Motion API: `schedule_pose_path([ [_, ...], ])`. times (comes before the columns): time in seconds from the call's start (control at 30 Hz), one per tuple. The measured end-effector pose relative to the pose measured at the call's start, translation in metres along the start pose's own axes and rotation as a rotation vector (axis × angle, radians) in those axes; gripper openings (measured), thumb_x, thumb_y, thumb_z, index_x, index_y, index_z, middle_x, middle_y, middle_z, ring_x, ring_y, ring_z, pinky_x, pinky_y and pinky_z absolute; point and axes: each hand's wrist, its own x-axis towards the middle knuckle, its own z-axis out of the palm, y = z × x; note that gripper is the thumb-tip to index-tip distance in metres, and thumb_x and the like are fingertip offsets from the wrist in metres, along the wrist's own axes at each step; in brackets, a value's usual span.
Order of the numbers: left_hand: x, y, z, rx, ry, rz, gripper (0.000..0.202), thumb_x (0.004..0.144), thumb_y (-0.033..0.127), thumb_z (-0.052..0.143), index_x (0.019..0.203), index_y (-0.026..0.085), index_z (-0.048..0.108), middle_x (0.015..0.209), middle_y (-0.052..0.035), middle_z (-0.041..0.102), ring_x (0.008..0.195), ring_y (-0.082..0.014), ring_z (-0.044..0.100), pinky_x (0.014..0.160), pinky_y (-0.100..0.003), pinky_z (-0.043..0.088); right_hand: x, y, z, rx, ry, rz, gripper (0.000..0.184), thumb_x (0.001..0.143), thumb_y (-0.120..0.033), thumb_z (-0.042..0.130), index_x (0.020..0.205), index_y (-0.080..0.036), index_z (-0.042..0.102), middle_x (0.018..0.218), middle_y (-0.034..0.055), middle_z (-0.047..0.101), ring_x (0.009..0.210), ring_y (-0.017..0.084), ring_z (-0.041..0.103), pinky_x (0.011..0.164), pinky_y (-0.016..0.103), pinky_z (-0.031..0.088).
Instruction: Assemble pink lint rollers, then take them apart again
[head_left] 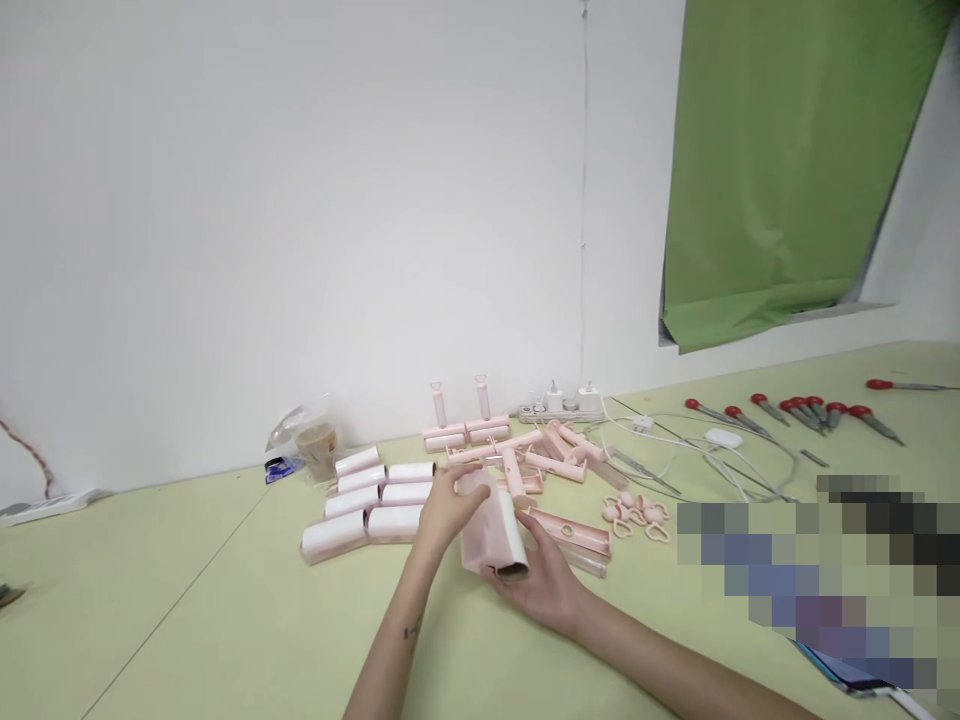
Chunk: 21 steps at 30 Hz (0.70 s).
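Note:
In front of me, above the table, I hold a white lint roller refill [513, 535], tilted with its dark open core towards me. My right hand [553, 592] is wrapped around its right side and underneath. A translucent pinkish sheet [478, 535] hangs loose along the roll's left side. My left hand [451, 508] pinches the top of this sheet between thumb and fingers. Just left of my left hand lie several more white rolls [346, 535] in two columns. Behind and right of my hands are pink plastic roller parts [559, 465], including an open pink trough-shaped case [574, 533].
Heart-shaped pink pieces [637, 515] lie to the right, with white cables [720, 465] beyond. A power strip [559, 408] is against the wall. Red-handled tools [814, 410] lie far right. A bagged cup [318, 448] stands back left. A blurred patch covers the lower right.

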Motion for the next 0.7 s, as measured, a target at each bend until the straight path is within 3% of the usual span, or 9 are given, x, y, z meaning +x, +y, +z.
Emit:
schedule_pose_path([
  [0.17, -0.013, -0.001, -0.014, -0.010, 0.032, 0.011, 0.035, 0.063, 0.021, 0.051, 0.097, 0.020, 0.057, 0.098, -0.0052, 0.059, 0.085, -0.0196, 0.055, 0.071, -0.029, 0.044, 0.004, 0.002, -0.001, 0.119, 0.029, -0.007, 0.043, 0.071, -0.045, 0.056, 0.097, -0.011, 0.051, 0.084, 0.0107, 0.062, 0.089, 0.023, 0.057, 0.074, 0.035, 0.049],
  [0.3, -0.032, -0.024, -0.033, -0.076, 0.159, 0.035, 0.050, 0.066, 0.027, 0.049, 0.116, 0.022, 0.043, 0.101, -0.0054, 0.053, 0.088, -0.0193, 0.052, 0.070, -0.029, 0.044, 0.001, -0.003, 0.001, 0.173, -0.033, -0.004, 0.034, 0.074, -0.037, 0.055, 0.097, -0.012, 0.052, 0.083, 0.0084, 0.061, 0.084, 0.020, 0.058, 0.068, 0.030, 0.050],
  [0.37, -0.040, -0.040, -0.039, -0.054, 0.190, 0.083, 0.050, 0.065, 0.031, 0.052, 0.114, 0.023, 0.045, 0.098, -0.0049, 0.049, 0.093, -0.0210, 0.049, 0.076, -0.031, 0.043, -0.004, -0.012, 0.005, 0.172, -0.057, -0.045, 0.031, 0.074, -0.034, 0.054, 0.097, -0.012, 0.052, 0.081, 0.0076, 0.060, 0.079, 0.018, 0.057, 0.061, 0.026, 0.049],
  [0.47, -0.049, -0.057, -0.038, 0.072, 0.118, 0.135, 0.033, 0.063, 0.034, 0.058, 0.095, 0.023, 0.056, 0.095, -0.0043, 0.040, 0.100, -0.0229, 0.043, 0.086, -0.036, 0.038, -0.015, -0.031, 0.016, 0.181, -0.070, -0.184, 0.030, 0.076, -0.033, 0.052, 0.099, -0.013, 0.051, 0.080, 0.0071, 0.057, 0.074, 0.016, 0.056, 0.054, 0.022, 0.048],
  [0.57, -0.057, -0.062, -0.030, 0.135, -0.051, 0.099, 0.019, 0.063, 0.030, 0.060, 0.080, 0.022, 0.057, 0.098, -0.0035, 0.037, 0.101, -0.0222, 0.044, 0.092, -0.038, 0.034, -0.025, -0.043, 0.029, 0.169, -0.086, -0.295, 0.031, 0.078, -0.034, 0.050, 0.101, -0.013, 0.050, 0.083, 0.0077, 0.056, 0.075, 0.015, 0.056, 0.054, 0.021, 0.048],
  [0.63, -0.062, -0.060, -0.024, 0.137, -0.138, 0.061, 0.025, 0.062, 0.026, 0.061, 0.086, 0.024, 0.057, 0.103, -0.0038, 0.040, 0.106, -0.0226, 0.042, 0.095, -0.039, 0.031, -0.028, -0.040, 0.036, 0.115, -0.099, -0.309, 0.030, 0.079, -0.035, 0.050, 0.099, -0.014, 0.051, 0.083, 0.0070, 0.056, 0.075, 0.015, 0.056, 0.055, 0.020, 0.049],
  [0.7, -0.067, -0.057, -0.020, 0.112, -0.125, 0.089, 0.044, 0.061, 0.023, 0.063, 0.104, 0.027, 0.052, 0.115, -0.0054, 0.040, 0.117, -0.0242, 0.033, 0.100, -0.041, 0.024, -0.029, -0.028, 0.039, 0.019, -0.108, -0.298, 0.028, 0.079, -0.036, 0.051, 0.098, -0.015, 0.053, 0.083, 0.0052, 0.057, 0.075, 0.014, 0.057, 0.056, 0.019, 0.049],
])
